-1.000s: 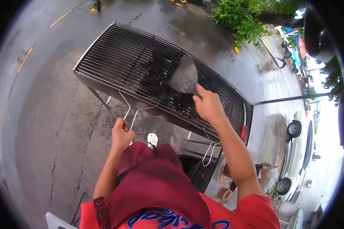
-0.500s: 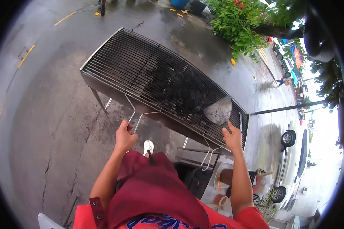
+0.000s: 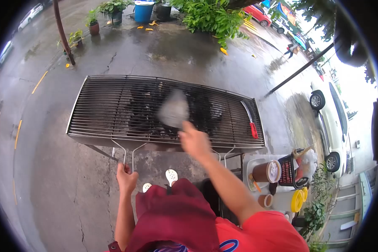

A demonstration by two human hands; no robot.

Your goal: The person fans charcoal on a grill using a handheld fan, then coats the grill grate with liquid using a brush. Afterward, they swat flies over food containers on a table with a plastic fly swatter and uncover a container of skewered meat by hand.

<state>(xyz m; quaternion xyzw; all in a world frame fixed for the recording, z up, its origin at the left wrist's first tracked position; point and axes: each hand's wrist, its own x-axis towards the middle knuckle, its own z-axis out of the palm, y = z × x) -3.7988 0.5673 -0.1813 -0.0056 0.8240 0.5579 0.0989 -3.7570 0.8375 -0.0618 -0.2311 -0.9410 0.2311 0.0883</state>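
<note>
One flat, blurred tool lies forward-left of the right hand.

Long rectangular metal grill before the person: over its middle, a flat grey paddle; on its right end, a curved red-handled metal tool. Nearer, at right, a round brown tub, left of a black lattice basket. Behind the grill, a round blue bucket; far right, a white car.

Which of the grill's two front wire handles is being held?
The left wire handle: the left hand grips its end, while the right wire handle has no hand on it.
</note>
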